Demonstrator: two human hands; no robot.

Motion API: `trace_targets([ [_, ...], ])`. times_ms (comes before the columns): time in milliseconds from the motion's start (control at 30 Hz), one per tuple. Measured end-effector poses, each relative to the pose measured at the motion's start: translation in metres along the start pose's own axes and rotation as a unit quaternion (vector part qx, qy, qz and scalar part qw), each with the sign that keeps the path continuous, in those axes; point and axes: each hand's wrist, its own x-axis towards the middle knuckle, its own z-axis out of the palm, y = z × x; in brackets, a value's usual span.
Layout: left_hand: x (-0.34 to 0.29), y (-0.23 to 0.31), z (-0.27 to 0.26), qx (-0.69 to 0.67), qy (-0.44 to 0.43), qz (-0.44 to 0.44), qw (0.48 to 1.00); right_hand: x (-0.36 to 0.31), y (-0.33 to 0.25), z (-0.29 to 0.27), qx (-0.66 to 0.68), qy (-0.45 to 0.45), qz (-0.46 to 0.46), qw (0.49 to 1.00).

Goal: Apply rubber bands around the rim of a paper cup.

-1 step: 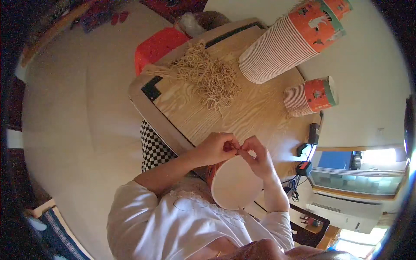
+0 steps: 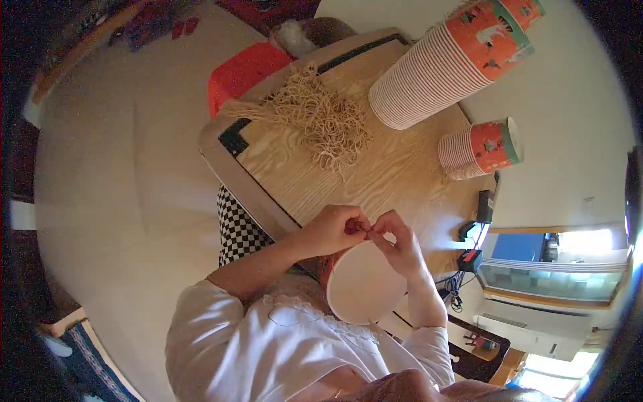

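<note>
A paper bucket (image 2: 367,285) with a white inside and a patterned orange outside rests against my body, its mouth facing up. Over its far rim my left hand (image 2: 340,228) and my right hand (image 2: 398,242) meet, fingertips pinched together. Whatever they pinch is too small to make out. Beyond them, a tangled heap of tan twine cords (image 2: 328,124) lies on the wooden table (image 2: 395,174). To its right a tall stack of nested paper buckets (image 2: 435,77) lies tilted, with a shorter stack (image 2: 479,150) nearer me.
Black power adapters (image 2: 470,260) and cables sit along the table's right side. A red chair or stool (image 2: 241,74) stands beyond the far left corner. Black-and-white checked cloth (image 2: 236,228) shows beside the table's left edge. A wall rises on the right.
</note>
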Motion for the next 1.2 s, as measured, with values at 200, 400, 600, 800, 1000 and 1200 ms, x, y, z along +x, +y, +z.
trace_targets([
  [200, -0.001, 0.005, -0.001, 0.001, 0.006, -0.019, 1.0, -0.002, -0.003, -0.001, -0.006, 0.001, -0.007, 1.0],
  [400, -0.001, 0.004, 0.0, 0.04, 0.009, -0.005, 0.999, -0.003, -0.003, -0.001, 0.007, -0.002, -0.001, 1.0],
  [600, -0.002, 0.004, -0.002, 0.005, 0.015, -0.014, 1.0, -0.002, -0.001, -0.003, -0.013, 0.001, -0.002, 1.0],
  [800, -0.001, -0.001, -0.003, -0.058, 0.012, -0.059, 0.996, 0.007, -0.008, -0.004, -0.044, -0.033, 0.018, 0.998],
  [1000, 0.0, 0.006, -0.008, -0.137, -0.002, -0.148, 0.979, 0.005, -0.008, -0.005, -0.051, -0.026, 0.002, 0.998],
  [1200, 0.0, -0.006, -0.002, -0.09, -0.029, -0.1, 0.991, 0.005, -0.01, -0.003, -0.059, -0.016, -0.012, 0.998],
])
